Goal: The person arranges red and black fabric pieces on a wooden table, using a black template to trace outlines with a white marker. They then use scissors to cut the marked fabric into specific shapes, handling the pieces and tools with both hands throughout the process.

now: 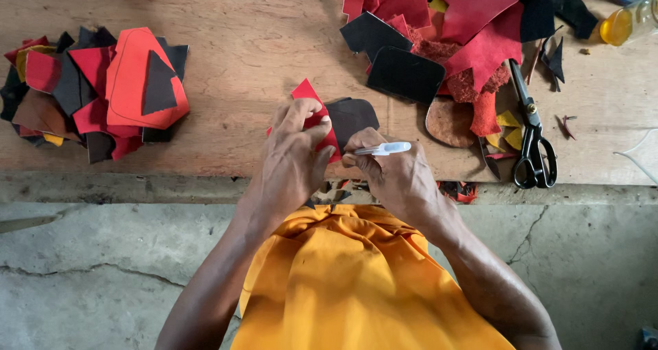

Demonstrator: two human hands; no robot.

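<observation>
Between both hands, pen (385, 148) lies level; tip leftward.

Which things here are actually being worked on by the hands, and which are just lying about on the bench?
In hand:
- left hand holding red piece
- right hand holding white pen
- dark piece beside them

Lying about:
- black scissors
- pile of red and black cut pieces
- heap of scraps
- yellow bottle
</observation>
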